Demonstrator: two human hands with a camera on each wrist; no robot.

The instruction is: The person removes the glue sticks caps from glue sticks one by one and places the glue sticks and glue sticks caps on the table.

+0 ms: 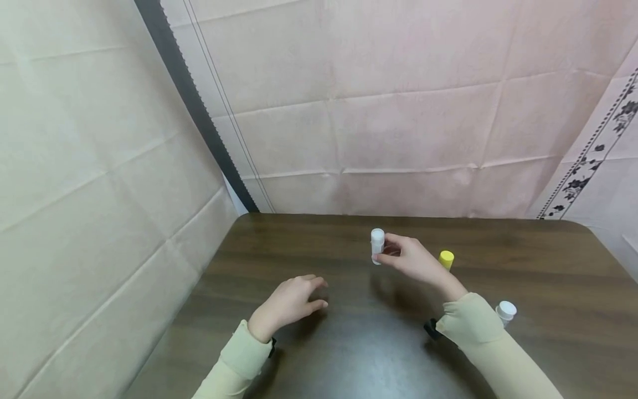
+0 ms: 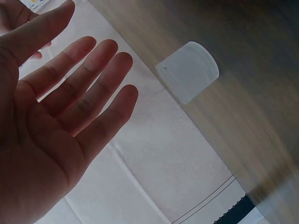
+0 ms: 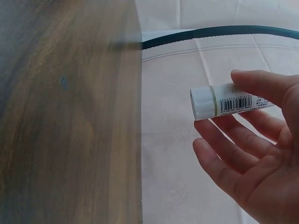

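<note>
My right hand (image 1: 416, 261) holds a small white cylindrical tube (image 1: 377, 244) upright between thumb and fingers, over the far part of the table. In the right wrist view, the tube (image 3: 236, 101) shows a barcode label and a thin green line near its plain white end. My left hand (image 1: 291, 303) hovers over the table to the left, fingers slightly bent and holding nothing. Beyond its fingertips in the left wrist view, a frosted, whitish cylindrical piece (image 2: 189, 72) appears against the table; the head view does not show it.
Behind my right wrist is a container with a yellow cap (image 1: 446, 257), partly hidden. A white-capped container (image 1: 506, 311) stands beside the right sleeve, its lower part covered. The brown wooden table (image 1: 309, 244) ends at pale cloth hangings (image 1: 399, 133) at the back and left.
</note>
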